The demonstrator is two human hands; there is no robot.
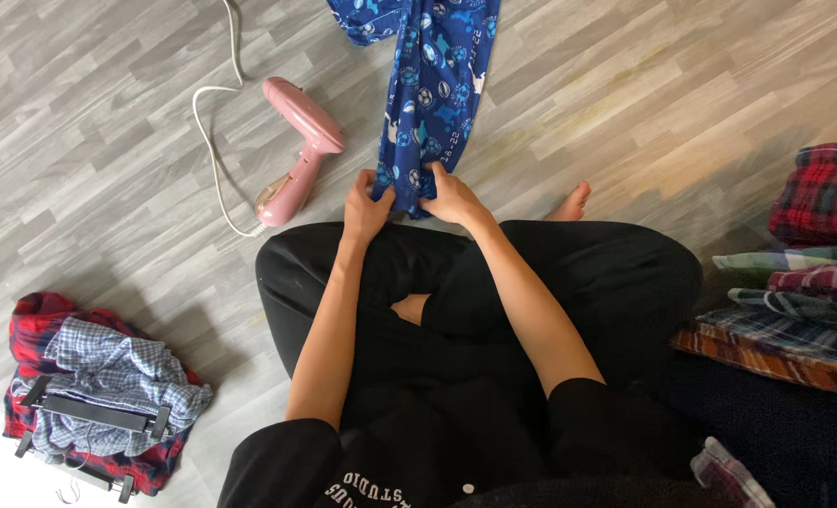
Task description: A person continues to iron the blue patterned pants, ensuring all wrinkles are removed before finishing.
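A blue patterned garment [432, 85] lies stretched on the grey wood floor in front of my crossed legs in black trousers. My left hand [366, 205] grips its near end on the left side. My right hand [448, 195] grips the same end on the right side. Both hands pinch the cloth close together, just above my knees. The far part of the garment runs out of view at the top.
A pink handheld steamer [298, 146] with a white cord [213, 122] lies left of the garment. A heap of plaid clothes with black hangers [98, 404] sits at the lower left. Folded plaid clothes [809, 282] are stacked at the right.
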